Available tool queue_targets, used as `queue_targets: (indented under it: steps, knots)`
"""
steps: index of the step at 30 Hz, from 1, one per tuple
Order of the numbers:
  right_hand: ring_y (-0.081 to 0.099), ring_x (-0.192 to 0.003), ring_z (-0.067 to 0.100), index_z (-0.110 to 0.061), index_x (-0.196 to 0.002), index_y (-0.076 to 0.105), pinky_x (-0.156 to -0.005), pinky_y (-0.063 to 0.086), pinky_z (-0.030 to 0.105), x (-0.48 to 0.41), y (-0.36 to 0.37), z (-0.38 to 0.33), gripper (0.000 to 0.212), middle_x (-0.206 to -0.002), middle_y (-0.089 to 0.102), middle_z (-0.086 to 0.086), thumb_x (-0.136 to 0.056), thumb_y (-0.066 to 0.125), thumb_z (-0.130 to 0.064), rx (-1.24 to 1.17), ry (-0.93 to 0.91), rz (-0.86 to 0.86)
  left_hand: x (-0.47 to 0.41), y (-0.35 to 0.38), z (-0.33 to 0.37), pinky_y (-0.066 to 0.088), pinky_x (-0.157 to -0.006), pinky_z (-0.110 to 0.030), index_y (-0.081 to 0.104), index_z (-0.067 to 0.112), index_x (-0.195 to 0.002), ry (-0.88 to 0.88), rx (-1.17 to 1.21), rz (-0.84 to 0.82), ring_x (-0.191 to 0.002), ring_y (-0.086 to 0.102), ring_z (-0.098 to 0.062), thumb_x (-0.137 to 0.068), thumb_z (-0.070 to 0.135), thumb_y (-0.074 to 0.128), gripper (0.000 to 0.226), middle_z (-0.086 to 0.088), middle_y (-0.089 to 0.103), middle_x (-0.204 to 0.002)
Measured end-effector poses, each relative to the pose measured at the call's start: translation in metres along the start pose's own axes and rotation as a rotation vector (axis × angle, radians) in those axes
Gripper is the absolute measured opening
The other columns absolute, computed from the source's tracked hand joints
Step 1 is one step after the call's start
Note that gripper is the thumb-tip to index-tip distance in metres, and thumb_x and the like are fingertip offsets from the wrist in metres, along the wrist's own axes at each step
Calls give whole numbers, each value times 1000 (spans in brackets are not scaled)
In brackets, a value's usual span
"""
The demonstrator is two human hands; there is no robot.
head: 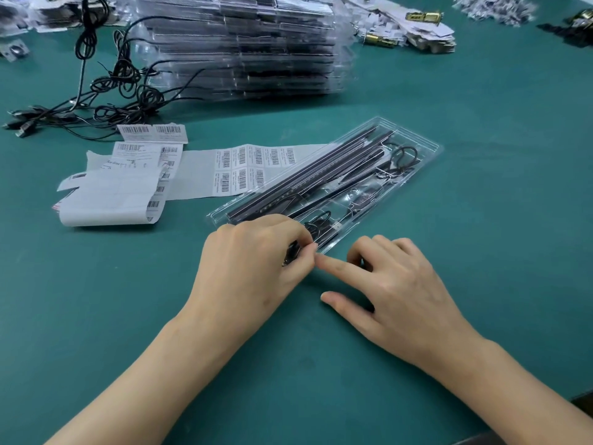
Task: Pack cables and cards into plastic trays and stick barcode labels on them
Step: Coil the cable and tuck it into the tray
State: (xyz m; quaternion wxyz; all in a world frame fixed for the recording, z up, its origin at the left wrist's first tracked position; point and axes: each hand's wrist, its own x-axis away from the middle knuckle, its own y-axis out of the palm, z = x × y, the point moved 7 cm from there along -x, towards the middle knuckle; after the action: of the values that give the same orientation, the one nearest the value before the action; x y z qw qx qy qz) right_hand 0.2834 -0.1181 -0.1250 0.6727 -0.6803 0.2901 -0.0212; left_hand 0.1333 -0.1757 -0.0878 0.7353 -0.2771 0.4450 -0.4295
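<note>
Hands nearest us on green worktop (481, 226): left hand (253, 261) pinches black cable (316, 224) end at near corner of clear tray (428, 145). Right hand (394, 284) grips nothing, index straight, tip meeting left fingertips. Tray lies diagonal, dark bars (301, 178) inside. Barcode label sheets (244, 168) left; tray stack (244, 49) far back.

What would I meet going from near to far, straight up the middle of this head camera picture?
Left hand, pinching a cable plug, and right hand side by side → clear tray lying slantwise → stack of packed trays at the back.
</note>
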Motion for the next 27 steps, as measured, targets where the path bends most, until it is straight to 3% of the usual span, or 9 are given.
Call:
queue_targets:
  steps: [7,13,19,23,27]
  knots:
    - [49,-78,25,-26,-134,60,-70,43,44,-5,5,-18,52,-88,48,0,-95,48,-58,131,142,-94,0,0,1,55,-55,-40,75,27,-81,2,-11,-2,-72,72,-19,-88,34,66,14,13,76,-91]
    - [48,-75,26,-20,-117,63,-70,41,44,-9,8,-26,49,-82,48,0,-91,46,-58,156,223,-166,0,-1,1,55,-59,-37,74,29,-82,-6,-2,-63,-77,73,-13,-86,40,68,13,14,75,-88]
    - [52,-80,23,-26,-137,61,-75,43,41,-9,6,-21,58,-85,51,-2,-91,44,-57,144,185,-216,-2,2,-16,56,-79,-37,71,41,-101,-35,5,-302,-96,67,-3,-80,49,73,22,24,71,-106]
    - [53,-81,20,-26,-136,65,-80,45,39,0,-3,-10,47,-88,53,-5,-94,53,-47,75,47,-136,0,3,-15,56,-79,-37,70,39,-101,-38,-23,-327,-99,67,-2,-79,49,75,24,23,70,-106]
    - [61,-89,22,-17,-116,76,-82,47,37,7,-22,8,26,-98,64,-1,-96,65,-29,-80,38,124,0,5,-13,55,-78,-36,72,38,-99,-28,-77,-347,-99,68,-4,-80,51,75,23,22,71,-108]
